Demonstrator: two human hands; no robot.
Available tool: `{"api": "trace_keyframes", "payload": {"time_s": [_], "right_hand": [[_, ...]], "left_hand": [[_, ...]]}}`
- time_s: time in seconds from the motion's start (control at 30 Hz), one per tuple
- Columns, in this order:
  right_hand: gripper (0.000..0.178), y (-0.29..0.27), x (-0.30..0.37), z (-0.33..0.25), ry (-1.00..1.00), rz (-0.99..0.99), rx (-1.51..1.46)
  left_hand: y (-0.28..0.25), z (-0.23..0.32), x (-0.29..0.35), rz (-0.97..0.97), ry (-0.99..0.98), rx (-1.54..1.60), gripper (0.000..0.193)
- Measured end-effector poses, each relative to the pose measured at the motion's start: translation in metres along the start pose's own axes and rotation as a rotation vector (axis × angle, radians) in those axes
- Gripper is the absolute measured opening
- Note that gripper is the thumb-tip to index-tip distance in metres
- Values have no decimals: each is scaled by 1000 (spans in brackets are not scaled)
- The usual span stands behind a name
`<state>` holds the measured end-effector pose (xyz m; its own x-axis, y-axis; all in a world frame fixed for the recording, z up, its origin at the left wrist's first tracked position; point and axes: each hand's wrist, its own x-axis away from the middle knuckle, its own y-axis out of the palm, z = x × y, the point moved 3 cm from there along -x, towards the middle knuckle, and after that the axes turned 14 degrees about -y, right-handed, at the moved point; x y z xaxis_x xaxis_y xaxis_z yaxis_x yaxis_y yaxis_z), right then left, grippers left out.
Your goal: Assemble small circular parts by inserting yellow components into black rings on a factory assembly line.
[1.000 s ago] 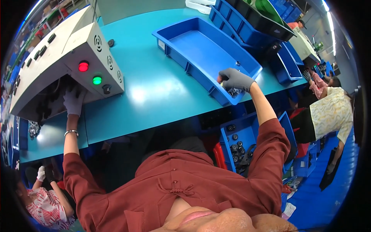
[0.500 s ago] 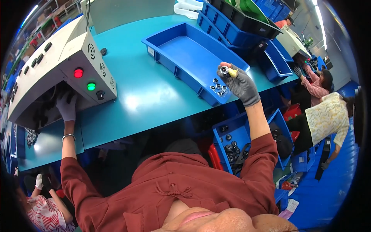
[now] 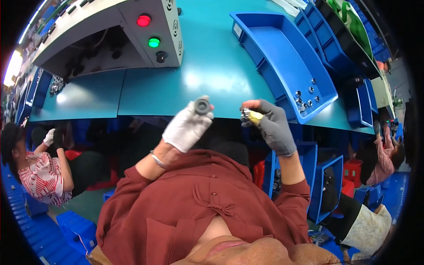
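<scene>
My left hand (image 3: 187,126), in a white glove, is closed on a small dark grey round part (image 3: 202,106) with a ringed face. It is raised near the table's front edge. Beside it, my right hand (image 3: 274,128), in a grey glove with a bare fingertip showing, pinches a small shiny metal part (image 3: 245,115). Something yellow (image 3: 255,117) shows at its thumb; I cannot tell if it is a wrap or a held piece. The two hands are apart. Several shiny metal rings (image 3: 303,106) lie in the near end of a blue tray (image 3: 287,48) on the right.
A white machine (image 3: 110,26) with red and green lamps and a dark front opening stands on the teal table (image 3: 207,79) at left. Stacked blue bins (image 3: 320,39) stand at far right. Below the table edge is a blue bin (image 3: 311,163) with black parts. Other people sit on both sides.
My left hand has come out of the machine's opening and now holds the dark round part. My right hand has moved from over the tray toward my left hand, still holding the metal part.
</scene>
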<state>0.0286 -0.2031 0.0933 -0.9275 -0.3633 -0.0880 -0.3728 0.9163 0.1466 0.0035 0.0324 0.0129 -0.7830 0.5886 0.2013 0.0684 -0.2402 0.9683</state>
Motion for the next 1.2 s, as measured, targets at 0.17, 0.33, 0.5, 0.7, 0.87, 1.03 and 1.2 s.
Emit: {"api": "trace_keyframes", "payload": {"time_s": [0.17,0.33,0.5,0.7,0.87,1.03,1.2], "right_hand": [[28,10,-2,23,-9,19,-73],[29,10,6,42,6,132,-134],[30,10,14,53,42,213,-210],[28,14,20,55,50,206,-265],[27,16,18,57,53,207,-297],[27,19,16,57,44,208,-311],[29,19,19,59,30,197,-308]], "left_hand": [[-2,-25,-11,-80,-69,59,46],[-1,-27,-15,-96,-76,-47,54],[-1,-25,-14,-61,-88,-45,52],[-3,-26,-13,-44,-81,4,50],[-3,-27,-13,-60,-83,20,51],[-1,-26,-12,-3,-46,-37,57],[15,-15,-6,147,144,-460,68]]}}
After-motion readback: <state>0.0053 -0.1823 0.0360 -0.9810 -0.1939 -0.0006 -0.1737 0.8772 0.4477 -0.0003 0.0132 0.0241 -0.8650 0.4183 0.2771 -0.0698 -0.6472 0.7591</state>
